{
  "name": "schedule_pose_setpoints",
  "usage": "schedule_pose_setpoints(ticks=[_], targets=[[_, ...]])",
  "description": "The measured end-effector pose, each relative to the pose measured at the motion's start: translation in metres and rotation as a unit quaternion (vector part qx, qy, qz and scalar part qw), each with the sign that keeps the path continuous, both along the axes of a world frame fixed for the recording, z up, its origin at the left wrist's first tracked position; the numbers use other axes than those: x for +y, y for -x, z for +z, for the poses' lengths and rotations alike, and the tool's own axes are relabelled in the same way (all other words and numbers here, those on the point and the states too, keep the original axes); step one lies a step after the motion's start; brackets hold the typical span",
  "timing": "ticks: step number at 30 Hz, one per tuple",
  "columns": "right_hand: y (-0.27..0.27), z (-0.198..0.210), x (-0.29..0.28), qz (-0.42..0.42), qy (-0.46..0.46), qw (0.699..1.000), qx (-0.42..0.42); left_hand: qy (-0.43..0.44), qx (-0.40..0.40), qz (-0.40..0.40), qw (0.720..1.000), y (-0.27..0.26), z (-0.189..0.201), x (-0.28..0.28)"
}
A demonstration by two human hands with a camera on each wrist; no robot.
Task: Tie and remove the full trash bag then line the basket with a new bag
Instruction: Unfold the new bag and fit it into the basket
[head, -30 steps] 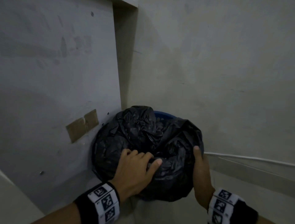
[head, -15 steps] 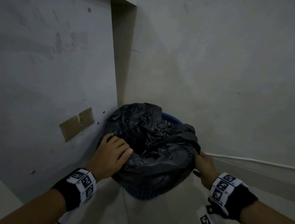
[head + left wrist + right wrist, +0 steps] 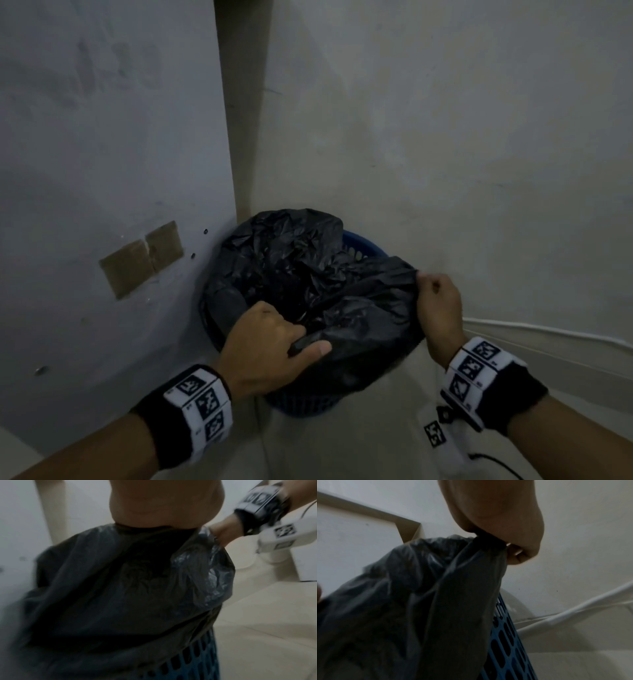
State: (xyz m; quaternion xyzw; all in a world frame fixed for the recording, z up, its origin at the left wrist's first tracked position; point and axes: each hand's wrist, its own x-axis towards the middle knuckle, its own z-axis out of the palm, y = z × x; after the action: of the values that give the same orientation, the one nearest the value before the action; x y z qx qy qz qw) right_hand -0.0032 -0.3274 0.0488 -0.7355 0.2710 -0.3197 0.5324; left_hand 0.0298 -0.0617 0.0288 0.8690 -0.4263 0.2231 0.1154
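A black trash bag (image 3: 308,270) fills a blue slotted basket (image 3: 363,240) in a wall corner. My left hand (image 3: 274,342) grips the near rim of the bag, fingers curled into the plastic and thumb over it. My right hand (image 3: 435,301) pinches the bag's right edge in a fist and holds it pulled up off the basket. In the left wrist view the bag (image 3: 120,588) drapes over the basket wall (image 3: 197,660). In the right wrist view my right hand (image 3: 503,547) holds a taut fold of the bag (image 3: 436,601) above the blue basket (image 3: 506,642).
A grey panel (image 3: 102,171) with a taped brown patch (image 3: 140,260) stands close on the left. A plain wall (image 3: 445,137) is behind and to the right. A white cable (image 3: 548,334) runs along the skirting at the right. Pale floor (image 3: 342,452) lies in front.
Both hands have gone from lying against the bag's sides to gripping its rim. The right hand has risen, pulling the bag's right edge up; the left moved to the near rim.
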Motion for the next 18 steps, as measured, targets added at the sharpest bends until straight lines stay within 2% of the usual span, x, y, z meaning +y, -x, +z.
schedule_pose_setpoints(ticks=[1, 3, 6, 8, 11, 13, 15, 18], targets=[[-0.001, 0.0, -0.007, -0.036, 0.003, 0.999, -0.001, 0.002, 0.002, -0.011, 1.0, -0.005, -0.002, 0.007], [0.001, -0.009, -0.019, -0.05, 0.007, 0.998, 0.037, 0.014, -0.018, -0.03, 0.999, -0.017, -0.004, 0.022], [0.009, -0.038, -0.022, 0.032, 0.029, 0.985, 0.168, 0.045, -0.046, -0.041, 0.997, -0.028, -0.004, 0.042], [0.015, -0.046, -0.012, 0.074, -0.005, 0.978, 0.193, 0.06, -0.042, -0.038, 0.997, -0.033, -0.004, 0.047], [0.012, -0.036, -0.003, 0.071, -0.143, 0.983, 0.091, 0.083, -0.039, -0.062, 0.994, -0.029, -0.002, 0.044], [0.008, -0.024, -0.003, 0.064, -0.261, 0.963, 0.023, 0.092, 0.002, -0.049, 0.995, -0.018, 0.003, 0.033], [0.006, -0.012, -0.001, 0.057, -0.308, 0.95, 0.016, 0.094, 0.045, 0.002, 0.995, -0.001, 0.009, 0.016], [0.001, -0.005, -0.004, 0.082, -0.332, 0.938, 0.051, 0.081, 0.084, 0.044, 0.992, 0.018, 0.016, -0.01]])
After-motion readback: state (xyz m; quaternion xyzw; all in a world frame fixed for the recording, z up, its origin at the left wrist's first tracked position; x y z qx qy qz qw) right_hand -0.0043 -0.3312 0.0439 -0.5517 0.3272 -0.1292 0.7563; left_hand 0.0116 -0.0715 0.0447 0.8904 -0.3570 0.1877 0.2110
